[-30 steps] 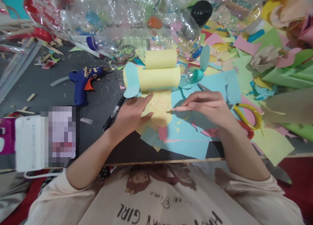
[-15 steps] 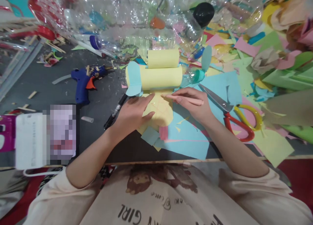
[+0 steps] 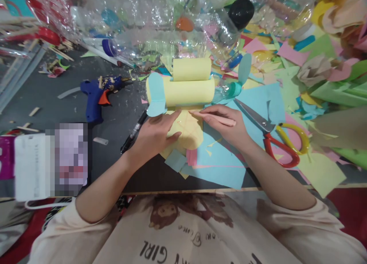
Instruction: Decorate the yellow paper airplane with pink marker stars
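Observation:
My right hand (image 3: 225, 120) is closed around a pale pink pen (image 3: 220, 119), its tip near the upper edge of a yellow paper piece with a rounded end (image 3: 190, 136). Faint crossing lines show on that paper. My left hand (image 3: 156, 132) lies flat with fingers apart on the paper's left side. Just beyond the hands sits a plastic bottle (image 3: 225, 90) with a green cap, lying on its side and wrapped in yellow paper (image 3: 189, 92). A light blue paper strip (image 3: 156, 93) crosses its left end, and a smaller yellow roll (image 3: 192, 69) lies along its far side.
Scissors (image 3: 269, 132) lie open right of my right hand on blue paper (image 3: 223, 160). At left are a blue glue gun (image 3: 96, 95), a black marker (image 3: 134, 132) and a blurred-out phone-like object (image 3: 71, 153). Plastic bottles (image 3: 137, 23) and paper scraps (image 3: 323, 76) crowd the back and right.
The pen in my right hand has shifted very slightly, its back end a little lower and to the left. My left hand stays in place; the view has moved a little.

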A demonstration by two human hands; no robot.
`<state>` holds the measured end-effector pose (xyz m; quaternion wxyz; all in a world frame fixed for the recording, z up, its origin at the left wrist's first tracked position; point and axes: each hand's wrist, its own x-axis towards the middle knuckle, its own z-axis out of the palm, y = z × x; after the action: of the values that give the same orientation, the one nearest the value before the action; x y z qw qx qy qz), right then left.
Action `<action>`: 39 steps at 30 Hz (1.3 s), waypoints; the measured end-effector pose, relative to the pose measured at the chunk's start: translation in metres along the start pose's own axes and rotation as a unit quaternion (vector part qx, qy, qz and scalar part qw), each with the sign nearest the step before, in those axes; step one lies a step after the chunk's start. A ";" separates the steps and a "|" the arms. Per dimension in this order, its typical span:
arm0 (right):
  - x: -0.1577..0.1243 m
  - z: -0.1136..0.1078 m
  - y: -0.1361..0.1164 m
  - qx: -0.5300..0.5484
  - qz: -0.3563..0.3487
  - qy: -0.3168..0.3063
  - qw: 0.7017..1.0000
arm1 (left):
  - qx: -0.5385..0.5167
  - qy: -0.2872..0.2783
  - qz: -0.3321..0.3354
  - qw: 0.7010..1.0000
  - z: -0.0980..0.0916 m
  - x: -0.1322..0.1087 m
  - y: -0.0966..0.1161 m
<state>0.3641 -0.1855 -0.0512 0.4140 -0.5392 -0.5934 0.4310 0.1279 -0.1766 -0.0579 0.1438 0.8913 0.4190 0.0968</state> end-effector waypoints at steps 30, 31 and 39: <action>-0.002 -0.002 -0.005 -0.006 0.021 0.008 1.000 | -0.013 -0.028 -0.031 0.999 -0.006 0.002 0.004; -0.002 -0.002 -0.005 -0.010 0.024 0.008 1.000 | -0.017 -0.029 -0.033 0.999 -0.006 0.002 0.004; -0.002 -0.002 -0.003 -0.003 0.024 -0.014 1.000 | -0.014 -0.017 -0.031 0.999 -0.004 0.001 0.003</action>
<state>0.3656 -0.1872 -0.0475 0.3936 -0.5483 -0.5873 0.4467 0.1301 -0.1769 -0.0529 0.1667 0.8772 0.4425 0.0832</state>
